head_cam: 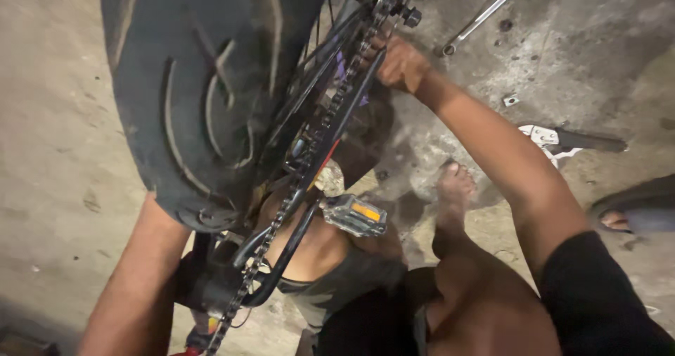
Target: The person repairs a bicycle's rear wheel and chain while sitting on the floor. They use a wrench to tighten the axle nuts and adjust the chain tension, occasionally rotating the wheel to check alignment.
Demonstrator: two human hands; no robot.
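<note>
An upturned bicycle fills the middle: its wide black tyre (204, 96) at upper left, its chain (309, 145) running diagonally from the top centre down to the bottom left. My right hand (401, 64) reaches up to the chain and black frame tube near the rear hub, fingers wrapped at the frame. My left arm goes up behind the tyre at lower left and the left hand itself is hidden by the tyre. A grey pedal with an orange reflector (355, 215) juts out just above my knee.
Two long wrenches (485, 11) lie on the stained concrete floor at top right. A small nut (511, 100) and pliers with a white-and-dark handle (562, 139) lie to the right. My bare foot (453, 191) rests on the floor. A sandal (636, 212) is at the right edge.
</note>
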